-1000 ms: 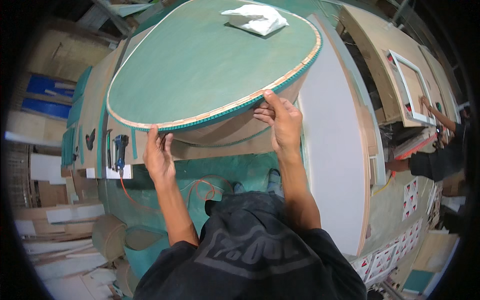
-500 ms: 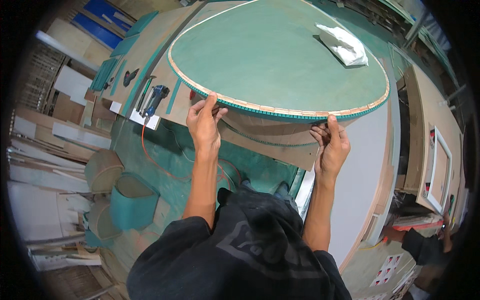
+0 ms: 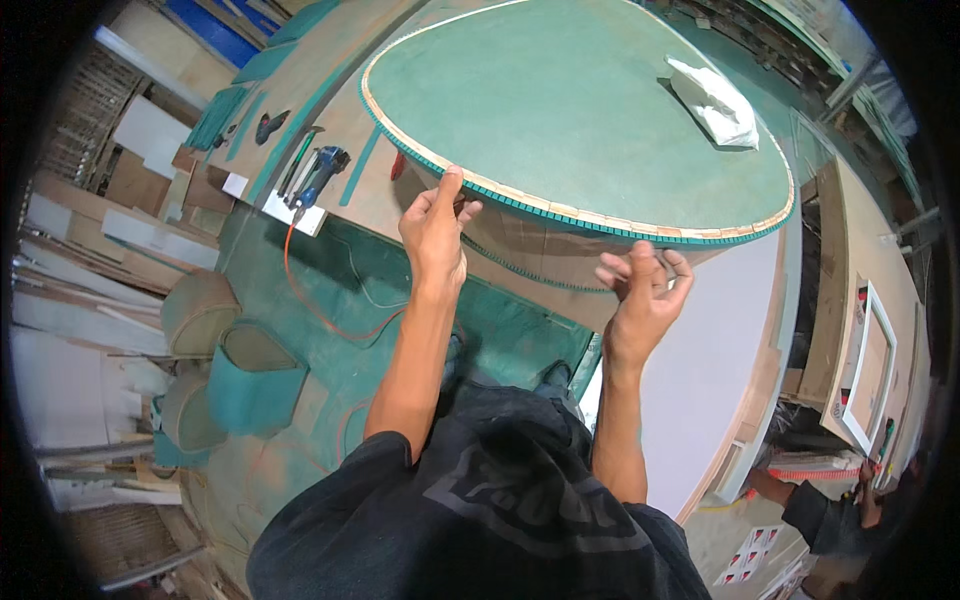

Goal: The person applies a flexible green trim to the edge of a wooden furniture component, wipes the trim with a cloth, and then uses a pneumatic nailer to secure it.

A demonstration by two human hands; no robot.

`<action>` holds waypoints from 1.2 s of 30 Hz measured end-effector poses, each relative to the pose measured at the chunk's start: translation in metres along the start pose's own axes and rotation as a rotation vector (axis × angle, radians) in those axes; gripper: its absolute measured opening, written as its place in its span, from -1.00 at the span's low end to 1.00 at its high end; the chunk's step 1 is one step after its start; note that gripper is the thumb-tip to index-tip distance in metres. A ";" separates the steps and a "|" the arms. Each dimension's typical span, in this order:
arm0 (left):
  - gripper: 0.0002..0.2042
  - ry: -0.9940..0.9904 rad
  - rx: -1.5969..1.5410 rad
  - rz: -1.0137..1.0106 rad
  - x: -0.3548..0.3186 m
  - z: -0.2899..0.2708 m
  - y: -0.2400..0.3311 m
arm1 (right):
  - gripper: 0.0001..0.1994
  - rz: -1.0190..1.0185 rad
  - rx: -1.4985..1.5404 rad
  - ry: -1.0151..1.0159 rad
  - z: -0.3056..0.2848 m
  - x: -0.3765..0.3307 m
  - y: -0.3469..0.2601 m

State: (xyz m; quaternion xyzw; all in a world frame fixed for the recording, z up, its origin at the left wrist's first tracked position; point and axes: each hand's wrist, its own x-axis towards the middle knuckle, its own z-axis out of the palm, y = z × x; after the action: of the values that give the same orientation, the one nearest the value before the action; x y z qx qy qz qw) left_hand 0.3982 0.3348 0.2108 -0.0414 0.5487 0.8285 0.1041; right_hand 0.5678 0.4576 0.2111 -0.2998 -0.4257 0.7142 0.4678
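A large, rounded green panel (image 3: 580, 110) lies before me, its edge lined with short pale wood blocks (image 3: 600, 221). A green, closely notched edge strip (image 3: 545, 210) runs round the outside of the rim. My left hand (image 3: 435, 245) pinches the strip at the near left, thumb on top and fingers curled below. Farther right, my right hand (image 3: 642, 305) is just under the rim with its fingers apart and nothing in them. Its thumb tip overlaps the strip; whether it touches is unclear. A second curved notched edge (image 3: 530, 277) shows lower down, beneath the panel.
On the bench left of the panel lie a blue air nailer (image 3: 320, 175) with an orange hose (image 3: 292, 265) and a dark tool (image 3: 270, 126). A crumpled white bag (image 3: 715, 108) rests on the panel. Curved green pieces (image 3: 258, 370) stand on the floor. Another person's arm (image 3: 775, 490) shows lower right.
My right hand has loosened from the rim, its fingers spreading. My left hand keeps its pinch on the strip. The whole view has shifted slightly.
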 end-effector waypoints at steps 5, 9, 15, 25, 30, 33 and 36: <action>-0.74 -0.117 -0.005 -0.103 0.009 -0.007 0.006 | -0.48 0.033 0.009 0.003 0.045 -0.033 0.028; -0.76 -0.268 -0.055 -0.218 0.016 -0.013 0.015 | -0.56 0.000 0.005 0.139 0.072 -0.032 0.036; -0.66 -0.406 -0.175 -0.357 0.037 -0.039 0.019 | -0.67 -0.109 -0.111 0.314 0.092 -0.023 0.054; -0.65 0.165 1.004 0.456 0.334 -0.315 -0.076 | -0.67 -0.037 -0.260 0.234 0.060 -0.021 0.047; -0.38 -0.132 1.738 0.429 0.480 -0.388 -0.039 | -0.65 -0.129 -0.420 0.290 0.054 -0.030 0.049; -0.45 -0.180 1.688 0.395 0.510 -0.433 -0.050 | -0.60 -0.051 -0.332 0.278 0.086 -0.023 0.046; -0.51 -0.213 1.709 0.346 0.496 -0.410 -0.031 | -0.59 -0.005 -0.346 0.326 0.094 -0.024 0.036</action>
State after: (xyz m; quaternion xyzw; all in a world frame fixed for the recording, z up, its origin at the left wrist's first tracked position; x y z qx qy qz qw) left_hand -0.0973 0.0328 -0.0697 0.2117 0.9673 0.1377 0.0231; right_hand 0.4843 0.3977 0.2227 -0.4856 -0.4617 0.5715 0.4737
